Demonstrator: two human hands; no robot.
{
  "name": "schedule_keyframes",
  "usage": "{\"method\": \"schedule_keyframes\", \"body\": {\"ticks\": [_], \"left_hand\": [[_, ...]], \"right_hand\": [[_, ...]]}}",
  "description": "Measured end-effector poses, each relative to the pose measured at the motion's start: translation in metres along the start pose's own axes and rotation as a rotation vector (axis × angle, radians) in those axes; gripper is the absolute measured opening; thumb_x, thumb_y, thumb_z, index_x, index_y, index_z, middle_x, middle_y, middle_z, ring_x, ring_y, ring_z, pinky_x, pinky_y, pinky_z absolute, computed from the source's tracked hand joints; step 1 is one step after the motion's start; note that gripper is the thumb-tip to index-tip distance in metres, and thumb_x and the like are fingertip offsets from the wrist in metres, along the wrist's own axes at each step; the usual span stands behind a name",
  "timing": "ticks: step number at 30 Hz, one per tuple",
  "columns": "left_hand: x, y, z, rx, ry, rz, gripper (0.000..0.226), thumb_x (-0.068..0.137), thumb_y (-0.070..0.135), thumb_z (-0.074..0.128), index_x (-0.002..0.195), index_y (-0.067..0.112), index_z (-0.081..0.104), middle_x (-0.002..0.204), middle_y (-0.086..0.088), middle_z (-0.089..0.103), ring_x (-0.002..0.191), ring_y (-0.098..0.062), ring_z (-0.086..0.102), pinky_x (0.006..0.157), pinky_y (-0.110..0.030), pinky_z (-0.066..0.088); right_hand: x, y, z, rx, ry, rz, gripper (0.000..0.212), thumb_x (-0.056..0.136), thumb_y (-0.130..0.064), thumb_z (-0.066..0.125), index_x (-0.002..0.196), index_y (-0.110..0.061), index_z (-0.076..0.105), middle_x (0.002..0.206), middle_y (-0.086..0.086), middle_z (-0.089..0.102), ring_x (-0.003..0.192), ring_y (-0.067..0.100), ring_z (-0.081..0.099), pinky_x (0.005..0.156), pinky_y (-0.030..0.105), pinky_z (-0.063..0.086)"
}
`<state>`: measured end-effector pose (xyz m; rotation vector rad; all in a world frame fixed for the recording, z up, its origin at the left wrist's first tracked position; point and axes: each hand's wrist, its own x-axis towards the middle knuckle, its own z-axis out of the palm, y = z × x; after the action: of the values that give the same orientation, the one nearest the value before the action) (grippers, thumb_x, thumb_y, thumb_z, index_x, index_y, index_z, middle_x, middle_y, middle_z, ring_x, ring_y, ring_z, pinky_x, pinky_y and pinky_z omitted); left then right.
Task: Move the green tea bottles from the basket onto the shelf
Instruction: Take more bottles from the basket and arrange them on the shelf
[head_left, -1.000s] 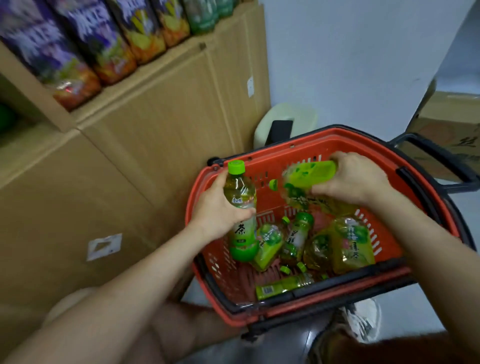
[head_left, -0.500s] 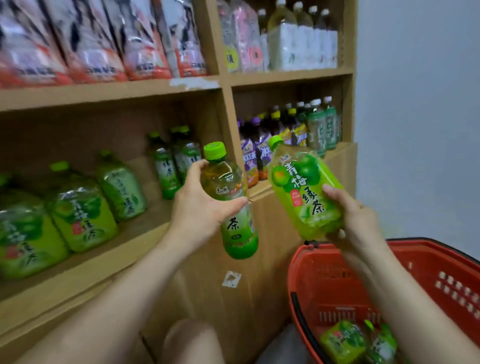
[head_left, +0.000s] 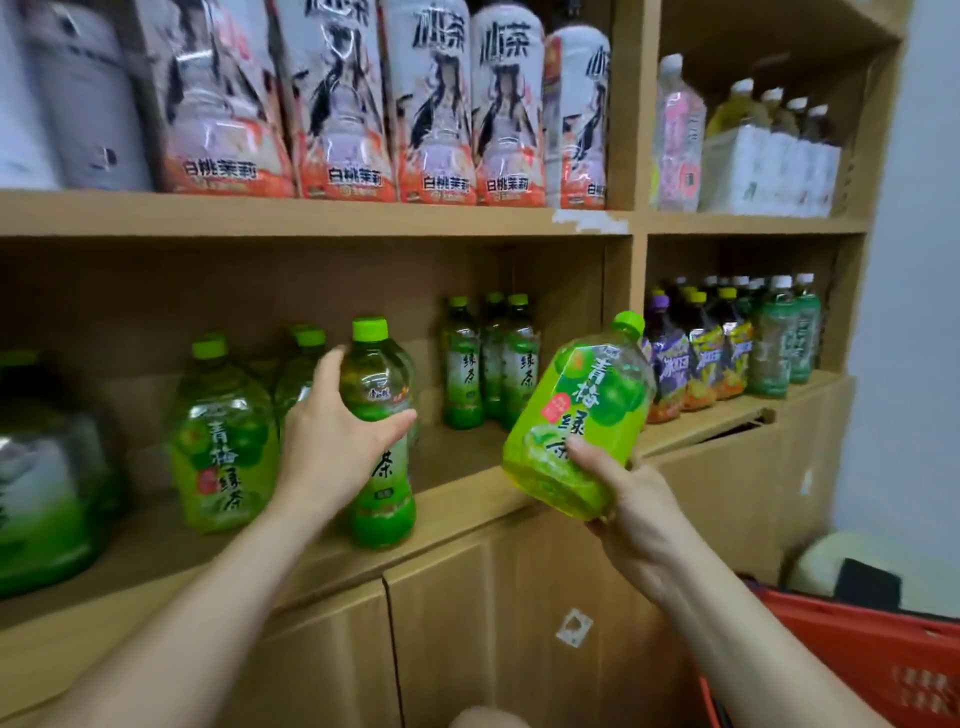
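My left hand (head_left: 332, 447) grips a slim green tea bottle (head_left: 380, 415) with a green cap, upright, its base at the front edge of the middle shelf (head_left: 467, 457). My right hand (head_left: 628, 499) holds a wide green plum tea bottle (head_left: 582, 415) by its bottom, tilted right, in front of the shelf edge. Several green tea bottles stand on the shelf: a wide one (head_left: 223, 441) to the left and slim ones (head_left: 488, 364) at the back. The red basket (head_left: 852, 649) shows only its rim at the lower right.
Tall peach tea bottles (head_left: 431, 104) fill the upper shelf. The right compartment holds purple and yellow drink bottles (head_left: 701, 353) and green ones (head_left: 784, 338). A vertical divider (head_left: 618, 291) separates the compartments. Cardboard cupboard doors (head_left: 467, 623) lie below. A white wall is at the right.
The view rose from the basket to the shelf. Both hands lifted their bottles out of the basket; the left bottle has moved onto the shelf edge, the right one toward the shelf.
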<state>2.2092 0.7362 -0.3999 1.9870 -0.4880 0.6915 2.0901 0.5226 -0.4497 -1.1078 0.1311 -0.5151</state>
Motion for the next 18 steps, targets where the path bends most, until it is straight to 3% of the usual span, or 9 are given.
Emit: {"method": "schedule_keyframes", "body": {"ticks": [4,8,11,14,18], "left_hand": [[0.002,-0.015,-0.012,0.083,0.018,0.005,0.090,0.065,0.038,0.082,0.141,0.025,0.035,0.121,-0.004,0.061,0.105,-0.021,0.058,0.085,-0.029,0.046],[-0.002,-0.024,-0.026,0.133,0.046,-0.013,0.091,0.066,0.038,0.080,0.142,0.029,0.031,0.121,-0.002,0.060,0.107,-0.022,0.057,0.088,-0.032,0.047],[-0.009,-0.029,-0.029,0.107,0.067,-0.039,0.094,0.067,0.039,0.080,0.143,0.033,0.024,0.124,0.004,0.058,0.109,-0.018,0.056,0.094,-0.038,0.048],[-0.023,-0.036,-0.025,0.044,0.049,-0.112,0.101,0.067,0.034,0.082,0.145,0.034,0.019,0.114,0.016,0.050,0.104,-0.009,0.051,0.093,-0.030,0.043],[-0.045,-0.057,-0.014,0.066,-0.013,-0.271,0.081,0.064,0.039,0.083,0.132,0.024,0.043,0.107,0.015,0.053,0.104,-0.010,0.055,0.089,-0.025,0.044]], "right_hand": [[0.021,0.011,0.017,-0.260,-0.007,-0.055,0.090,0.042,-0.032,0.087,0.122,-0.009,0.051,0.108,0.008,0.070,0.093,0.022,0.071,0.079,0.038,0.058],[0.036,0.033,0.035,-0.468,-0.041,-0.069,0.093,0.041,-0.041,0.093,0.119,-0.019,0.046,0.110,0.000,0.066,0.097,0.018,0.067,0.088,0.042,0.055],[0.045,0.051,0.047,-0.663,-0.045,-0.131,0.088,0.052,-0.041,0.090,0.124,-0.021,0.043,0.112,-0.001,0.062,0.102,0.017,0.062,0.092,0.039,0.051],[0.055,0.058,0.044,-0.888,-0.155,-0.204,0.093,0.058,-0.051,0.083,0.132,-0.022,0.036,0.116,-0.005,0.058,0.107,0.017,0.058,0.093,0.039,0.048],[0.070,0.061,0.040,-1.233,-0.291,-0.159,0.104,0.047,-0.085,0.059,0.131,-0.032,0.028,0.125,-0.007,0.058,0.115,0.022,0.056,0.099,0.048,0.042]]}}
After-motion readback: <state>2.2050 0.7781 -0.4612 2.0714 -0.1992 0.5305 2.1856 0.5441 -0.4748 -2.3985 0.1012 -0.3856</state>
